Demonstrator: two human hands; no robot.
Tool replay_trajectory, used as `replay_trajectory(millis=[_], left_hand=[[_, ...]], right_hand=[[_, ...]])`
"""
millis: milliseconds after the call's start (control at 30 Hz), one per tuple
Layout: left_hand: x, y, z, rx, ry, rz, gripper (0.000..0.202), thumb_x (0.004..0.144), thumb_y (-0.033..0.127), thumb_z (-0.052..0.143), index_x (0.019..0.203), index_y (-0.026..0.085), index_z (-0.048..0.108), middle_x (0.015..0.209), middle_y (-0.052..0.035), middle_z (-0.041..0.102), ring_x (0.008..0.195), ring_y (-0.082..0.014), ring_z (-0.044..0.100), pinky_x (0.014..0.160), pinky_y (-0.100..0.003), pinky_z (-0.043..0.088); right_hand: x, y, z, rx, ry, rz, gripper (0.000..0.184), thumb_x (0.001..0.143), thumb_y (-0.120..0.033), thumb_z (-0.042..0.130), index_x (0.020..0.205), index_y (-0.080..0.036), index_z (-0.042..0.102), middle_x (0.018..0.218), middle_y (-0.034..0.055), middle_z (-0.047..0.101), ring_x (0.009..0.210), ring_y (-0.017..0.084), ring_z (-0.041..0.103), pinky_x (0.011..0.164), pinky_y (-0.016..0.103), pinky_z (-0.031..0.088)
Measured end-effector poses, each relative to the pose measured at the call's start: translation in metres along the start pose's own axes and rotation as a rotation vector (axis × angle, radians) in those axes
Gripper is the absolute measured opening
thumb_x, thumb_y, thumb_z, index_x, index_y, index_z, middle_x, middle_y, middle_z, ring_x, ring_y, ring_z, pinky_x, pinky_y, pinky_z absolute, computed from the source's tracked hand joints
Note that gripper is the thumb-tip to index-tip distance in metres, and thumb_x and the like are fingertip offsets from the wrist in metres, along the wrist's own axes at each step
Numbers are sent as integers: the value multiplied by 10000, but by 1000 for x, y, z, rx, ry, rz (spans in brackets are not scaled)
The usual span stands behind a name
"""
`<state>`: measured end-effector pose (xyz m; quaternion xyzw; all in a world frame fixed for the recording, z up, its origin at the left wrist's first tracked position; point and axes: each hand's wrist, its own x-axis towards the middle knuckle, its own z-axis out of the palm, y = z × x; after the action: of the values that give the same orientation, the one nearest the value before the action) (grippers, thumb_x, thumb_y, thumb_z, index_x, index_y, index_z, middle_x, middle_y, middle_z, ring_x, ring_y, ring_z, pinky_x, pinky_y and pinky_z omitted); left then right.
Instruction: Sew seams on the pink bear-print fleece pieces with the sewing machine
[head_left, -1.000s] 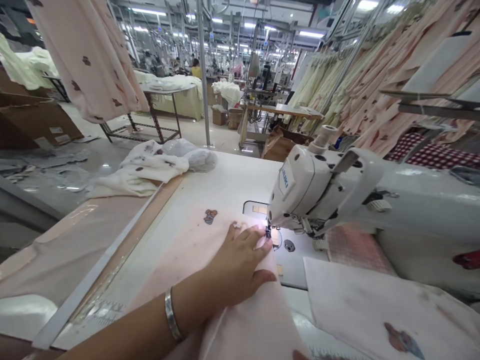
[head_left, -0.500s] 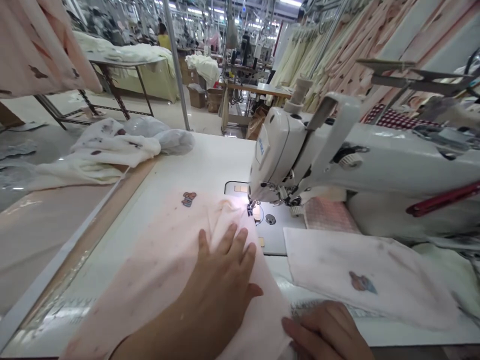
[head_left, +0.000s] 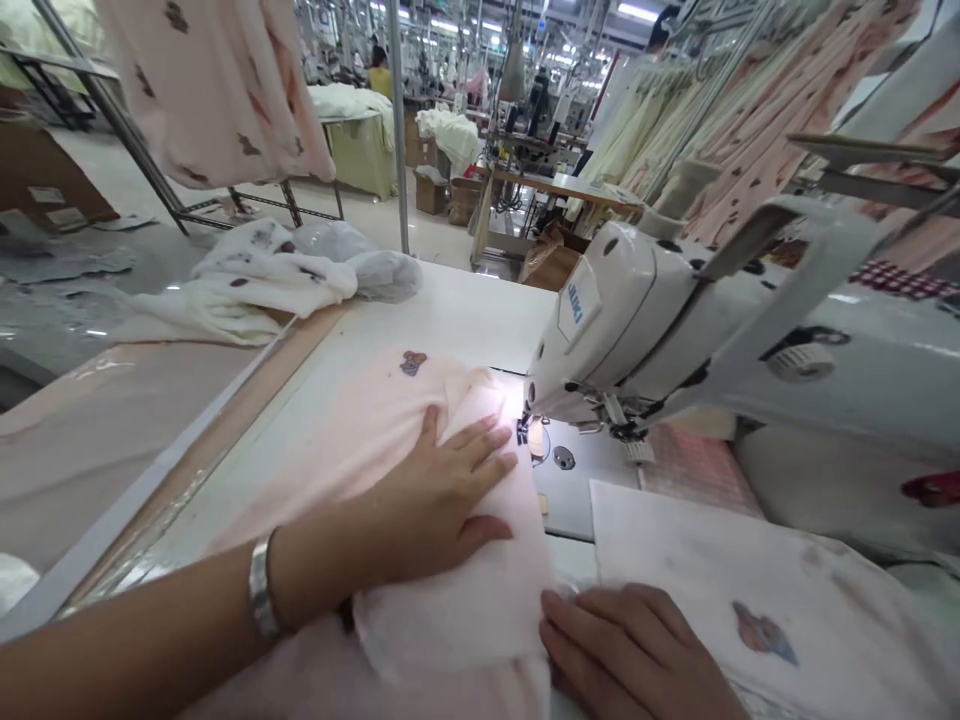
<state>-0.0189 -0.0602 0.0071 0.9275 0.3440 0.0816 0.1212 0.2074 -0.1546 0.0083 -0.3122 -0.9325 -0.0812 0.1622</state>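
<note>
Rows of ceiling strip lights [head_left: 637, 12] light the hall brightly and evenly, leaving only soft shadows. A small lamp under the sewing machine [head_left: 607, 290] throws a hot glare that washes out the pink fabric [head_left: 480, 400] beside the needle. The floor [head_left: 442, 240] shines with reflections. The wide lens bends the metal rack posts [head_left: 112, 100] toward the edges, and the far hall looks slightly soft.

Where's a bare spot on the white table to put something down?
There is a bare white patch on the table between the pink cloth, the white bundle and the sewing machine head. It is crowded by the needle, with the left hand, right hand and printed cloth.
</note>
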Motion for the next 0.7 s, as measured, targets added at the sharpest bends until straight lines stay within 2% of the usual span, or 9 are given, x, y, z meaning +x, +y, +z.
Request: replay_trajectory(millis=[67, 267, 400, 500, 600, 700], left_hand=[[13, -19, -6, 6, 11, 55, 503, 898, 443, 431, 1324, 182, 371, 1445, -124, 311, 1348, -285, 211, 1050, -598, 85], [52, -69, -14, 30, 22, 202, 539, 880, 492, 466, 1309, 176, 388, 1431, -123, 341, 1350, -234, 223, 1073, -478, 106], [78, -94, -18, 64, 17, 251, 568, 868, 496, 489, 1332, 190, 370, 1429, -98, 355, 1348, -225, 229, 1073, -428, 103], [95, -109, -23, 123, 30, 257, 523, 873, 478, 490, 1299, 182, 415, 1423, -93, 367, 1344, -223, 236, 1067, -416, 115], [98, -111, -23, 189, 42, 239, 497, 882, 483, 466, 1276, 182, 444, 1426, -98, 360, 1339, -242, 234, 1064, -451, 111], [77, -87, -13, 223, 67, 52, 551, 897, 509, 395, 1321, 157, 400, 1444, -126, 318, 1338, -308, 205, 1045, -546, 101]], right_hand=[[12, 10, 5, -15, 5, -33, 209, 907, -182, 460, 981, -168, 655, 1018, 20, 696, 800, 146, 601, 696, 307, 415], [43, 33, 19, 85, 58, 99, 236, 871, -117, 455, 1011, -173, 637, 994, 68, 667, 830, 176, 552, 692, 324, 416], [55, 51, 32, 90, -4, 212, 241, 886, -168, 437, 1048, -199, 613, 892, 78, 613, 786, 181, 544, 653, 328, 437], [55, 62, 41, 64, -59, 242, 254, 902, -219, 430, 1115, -222, 568, 899, 70, 596, 754, 172, 568, 648, 332, 461], [50, 70, 45, 99, -66, 248, 256, 903, -220, 425, 1133, -236, 538, 924, 62, 598, 772, 166, 583, 664, 324, 480], [41, 71, 37, 110, -9, 216, 241, 894, -160, 425, 1103, -213, 533, 921, 57, 611, 833, 173, 584, 717, 337, 474]])
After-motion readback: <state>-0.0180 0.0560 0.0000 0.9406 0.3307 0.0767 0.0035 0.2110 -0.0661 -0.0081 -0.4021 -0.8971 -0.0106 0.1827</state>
